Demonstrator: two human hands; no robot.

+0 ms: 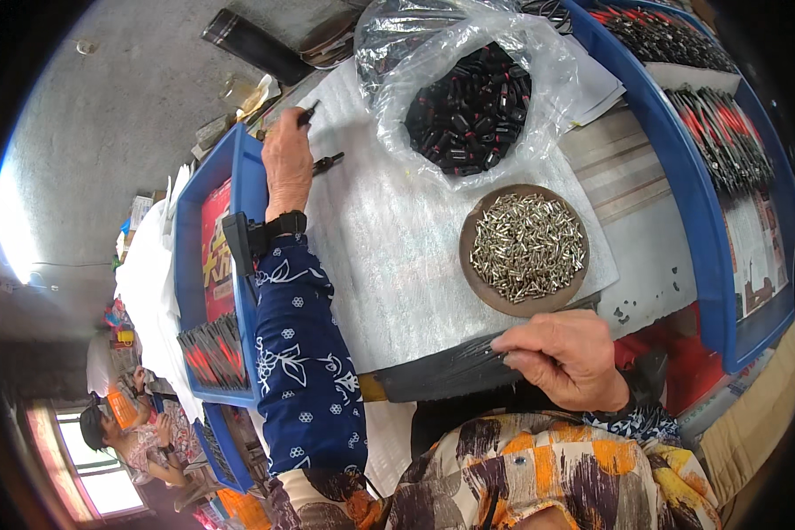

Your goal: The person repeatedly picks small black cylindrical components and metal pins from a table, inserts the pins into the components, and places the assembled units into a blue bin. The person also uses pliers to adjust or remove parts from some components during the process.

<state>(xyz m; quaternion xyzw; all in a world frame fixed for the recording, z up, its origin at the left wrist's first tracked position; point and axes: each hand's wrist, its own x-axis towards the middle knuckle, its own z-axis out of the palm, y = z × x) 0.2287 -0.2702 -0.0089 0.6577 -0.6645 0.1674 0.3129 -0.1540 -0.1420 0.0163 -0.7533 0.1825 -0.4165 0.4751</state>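
Near the far left corner of the white foam sheet (pixel 397 283) covering the bench (pixel 649 252), the left hand (pixel 288 159) is closed around a slim black rod-like piece (pixel 308 114), its tip jutting toward the far right. A second slender black piece (pixel 329 162) lies just right of that hand, its long axis running roughly left to right; the left hand is clearly nearer. At the near edge, the right hand (pixel 567 358) has fingertips drawn together, just nearside of the round brown shallow bowl (pixel 526 308) of small silver metal pins (pixel 528 246). Whether it pinches anything, I cannot tell. The left fingers hide most of the held piece.
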